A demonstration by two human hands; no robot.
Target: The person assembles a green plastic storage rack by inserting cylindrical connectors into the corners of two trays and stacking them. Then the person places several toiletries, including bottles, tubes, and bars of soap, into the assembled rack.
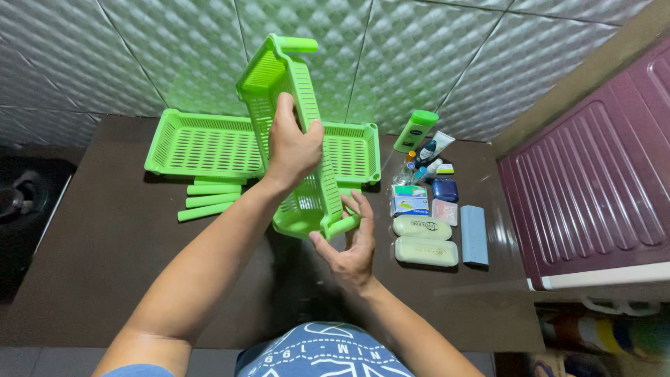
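I hold a bright green perforated plastic basket tray [296,150] tilted up on its end above the dark brown table [105,258]. My left hand [293,143] grips the tray's long side rim near the middle. My right hand [349,244] is closed on a short green tube leg [342,225] fitted at the tray's lower corner. Another green tube [296,45] sticks out of the tray's top corner. Two more green basket trays [202,143] [352,150] lie flat behind it on the table.
Three loose green tubes [208,200] lie left of the held tray. To the right lie a green lotion bottle [414,130], small tubes and bottles, boxed soaps [426,251] and a blue sponge [474,234]. A maroon cabinet [593,181] stands at right, tiled wall behind.
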